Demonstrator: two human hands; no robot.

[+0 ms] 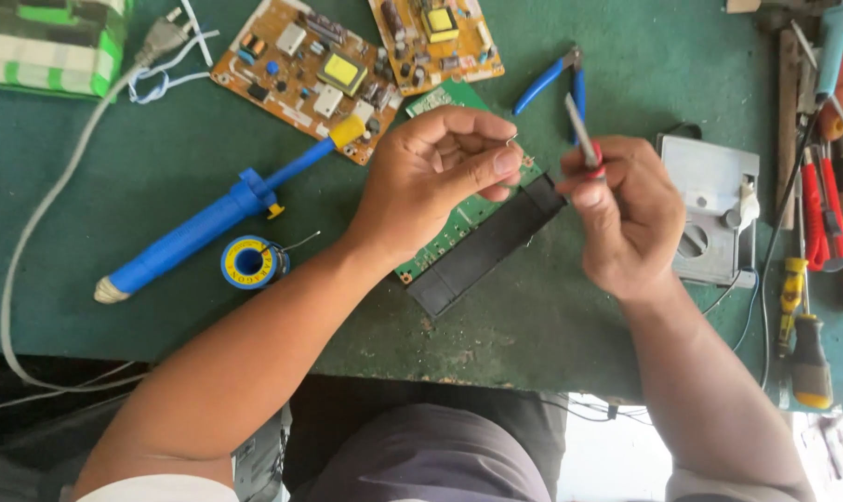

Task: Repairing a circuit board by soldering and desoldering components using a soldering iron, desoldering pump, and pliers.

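Left hand (435, 177) pinches a tiny metal part; right hand (626, 218) grips red-handled tweezers (584, 139) above green circuit board (458, 218)

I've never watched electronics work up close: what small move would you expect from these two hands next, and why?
Probably bringing the hands together. The left hand pinches a tiny metal part at its fingertips, and the right hand holds a slim red-handled tool tilted toward it, a small gap apart, both above the green circuit board.
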